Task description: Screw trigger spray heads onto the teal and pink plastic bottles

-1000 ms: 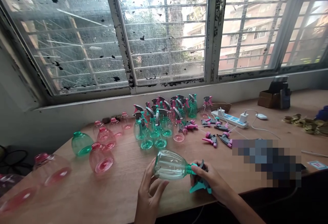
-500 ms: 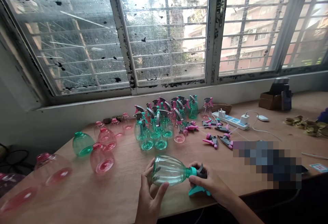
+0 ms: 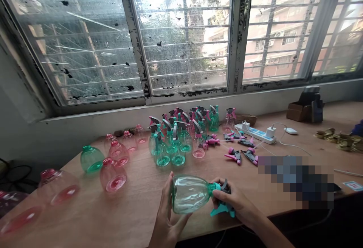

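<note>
A clear green spray bottle (image 3: 191, 193) lies sideways in the air above the near table edge, its base to the left. My left hand (image 3: 169, 210) cups the base end, with the fingers upright along it and the thumb beneath. At the neck, my right hand (image 3: 234, 200) grips the turquoise collar and the grey and turquoise spray head (image 3: 222, 208), partly hiding both. The head sits on the bottle's mouth; how tight it is I cannot tell.
Beyond my hands stand several green and pink bottles with spray heads (image 3: 175, 145). Loose pink spray heads (image 3: 234, 156) lie to their right, near a white power strip (image 3: 256, 132). Headless pink bottles (image 3: 112, 176) and a green bottle (image 3: 92, 159) stand at left. A blurred dark patch (image 3: 300, 181) covers the right.
The bottle has shifted slightly right and down and rolled a little. My left hand's fingers have straightened around its base, while my right hand stays on the spray head.
</note>
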Action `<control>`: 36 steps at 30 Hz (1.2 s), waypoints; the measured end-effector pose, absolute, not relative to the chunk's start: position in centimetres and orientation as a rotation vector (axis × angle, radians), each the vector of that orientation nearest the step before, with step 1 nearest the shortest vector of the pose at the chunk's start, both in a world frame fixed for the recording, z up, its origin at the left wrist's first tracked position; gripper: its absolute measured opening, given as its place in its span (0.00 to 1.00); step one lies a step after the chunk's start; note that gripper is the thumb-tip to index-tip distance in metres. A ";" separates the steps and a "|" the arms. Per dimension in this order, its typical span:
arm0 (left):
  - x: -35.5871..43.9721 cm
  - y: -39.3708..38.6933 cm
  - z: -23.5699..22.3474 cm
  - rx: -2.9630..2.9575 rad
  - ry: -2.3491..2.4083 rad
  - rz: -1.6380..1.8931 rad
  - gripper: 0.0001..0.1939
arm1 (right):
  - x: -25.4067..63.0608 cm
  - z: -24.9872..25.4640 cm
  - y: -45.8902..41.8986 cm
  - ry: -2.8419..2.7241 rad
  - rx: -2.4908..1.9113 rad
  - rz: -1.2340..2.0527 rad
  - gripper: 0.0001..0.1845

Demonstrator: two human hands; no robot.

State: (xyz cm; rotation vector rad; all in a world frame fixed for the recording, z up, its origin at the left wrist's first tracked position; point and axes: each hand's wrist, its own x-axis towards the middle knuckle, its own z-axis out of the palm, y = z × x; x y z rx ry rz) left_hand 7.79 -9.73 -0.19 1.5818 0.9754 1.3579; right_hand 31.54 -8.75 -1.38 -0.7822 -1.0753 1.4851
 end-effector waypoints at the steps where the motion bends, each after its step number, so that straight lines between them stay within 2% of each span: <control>1: 7.6 -9.7 -0.2 1.605 0.994 1.324 0.41 | 31.6 -1.4 -8.8 -1.095 -0.791 1.484 0.20; 7: 7.4 -9.0 -1.1 1.607 1.093 1.289 0.36 | 31.6 -1.6 -9.1 -1.233 -0.938 1.407 0.20; 9: 7.6 -9.0 -1.5 1.568 1.090 1.310 0.39 | 31.5 -1.5 -9.1 -1.249 -0.965 1.394 0.21; 12: 7.9 -9.2 -1.4 1.516 1.065 1.321 0.49 | 31.4 -1.2 -9.2 -1.254 -0.939 1.402 0.20; 14: 8.0 -9.5 -0.9 1.483 1.024 1.279 0.51 | 31.4 -1.1 -9.2 -1.260 -0.919 1.414 0.19; 23: 7.6 -9.3 -0.1 1.473 1.009 1.233 0.40 | 31.6 -1.9 -9.1 -1.209 -0.898 1.452 0.19; 29: 7.5 -9.0 -0.3 1.524 1.051 1.325 0.35 | 31.6 -1.8 -8.8 -1.165 -0.859 1.440 0.19; 36: 7.8 -9.2 0.1 1.552 1.105 1.273 0.39 | 31.7 -1.6 -8.9 -1.196 -0.867 1.425 0.18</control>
